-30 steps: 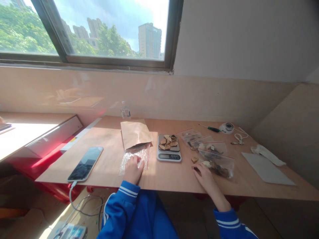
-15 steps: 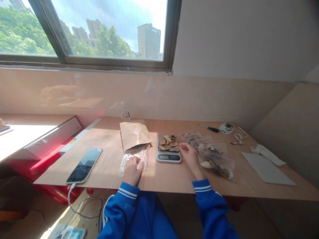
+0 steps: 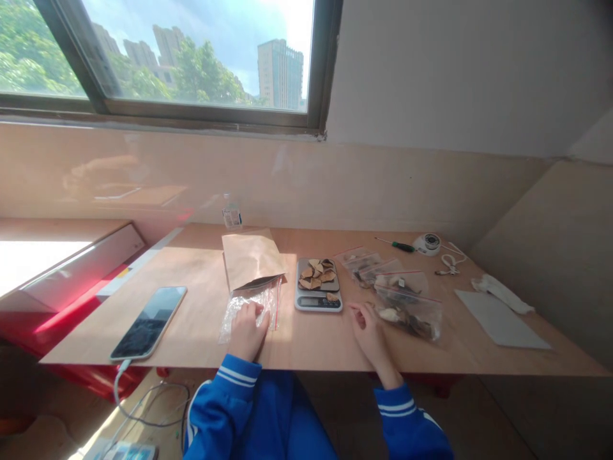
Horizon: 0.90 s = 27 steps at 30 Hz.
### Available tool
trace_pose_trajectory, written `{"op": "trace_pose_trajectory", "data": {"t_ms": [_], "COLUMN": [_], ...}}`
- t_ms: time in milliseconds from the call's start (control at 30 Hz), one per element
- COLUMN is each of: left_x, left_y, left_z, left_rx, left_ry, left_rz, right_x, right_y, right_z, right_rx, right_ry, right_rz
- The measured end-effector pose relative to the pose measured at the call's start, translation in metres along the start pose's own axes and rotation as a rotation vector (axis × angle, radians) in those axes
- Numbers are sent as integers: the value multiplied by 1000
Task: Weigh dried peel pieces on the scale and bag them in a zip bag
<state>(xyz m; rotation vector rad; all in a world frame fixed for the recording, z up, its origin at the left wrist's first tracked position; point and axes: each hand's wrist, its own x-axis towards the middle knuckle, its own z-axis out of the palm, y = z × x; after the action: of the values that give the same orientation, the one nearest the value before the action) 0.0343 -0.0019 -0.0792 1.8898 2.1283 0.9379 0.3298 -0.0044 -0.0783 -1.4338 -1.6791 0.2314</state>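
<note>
A small white kitchen scale (image 3: 318, 305) stands on the table with several dry brown slices (image 3: 316, 275) spread on its dark platform. One single slice (image 3: 331, 297) lies on the front panel, over part of the buttons. My right hand (image 3: 368, 329) rests just right of the scale, apart from it, fingers loosely bent with a gap to the thumb and nothing seen in them. My left hand (image 3: 248, 329) lies on a clear zip bag (image 3: 271, 300) with its fingers curled and thumb apart. Behind that bag is a brown paper pouch (image 3: 253, 255), its dark mouth facing me.
Several zip bags of dried pieces (image 3: 407, 313) lie to the right. Beyond them are a green-handled screwdriver (image 3: 402, 246), a white dome camera (image 3: 427, 243) and a white board (image 3: 500, 319). A charging phone (image 3: 149, 322) lies left; a clear bottle (image 3: 232, 214) stands behind.
My right hand has drawn back from the platform toward me. Slices on the platform have shifted, and one now lies on the front panel. My left hand stays on the bag; the view has turned slightly.
</note>
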Motion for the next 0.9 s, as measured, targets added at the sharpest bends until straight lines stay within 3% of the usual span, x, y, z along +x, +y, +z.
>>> {"op": "trace_pose_trajectory", "data": {"t_ms": [167, 333, 567, 900], "left_x": [0, 0, 0, 0], "left_y": [0, 2, 2, 3], "left_z": [0, -1, -1, -1], "left_rx": [3, -1, 9, 2], "left_ry": [14, 15, 14, 13], "left_rz": [2, 0, 6, -13], "right_x": [28, 40, 35, 40], "right_y": [-14, -15, -1, 15], "right_z": [21, 31, 25, 15], "right_rx": [-194, -309, -325, -143], "right_ry": [2, -77, -62, -27], "right_rz": [2, -6, 14, 60]}}
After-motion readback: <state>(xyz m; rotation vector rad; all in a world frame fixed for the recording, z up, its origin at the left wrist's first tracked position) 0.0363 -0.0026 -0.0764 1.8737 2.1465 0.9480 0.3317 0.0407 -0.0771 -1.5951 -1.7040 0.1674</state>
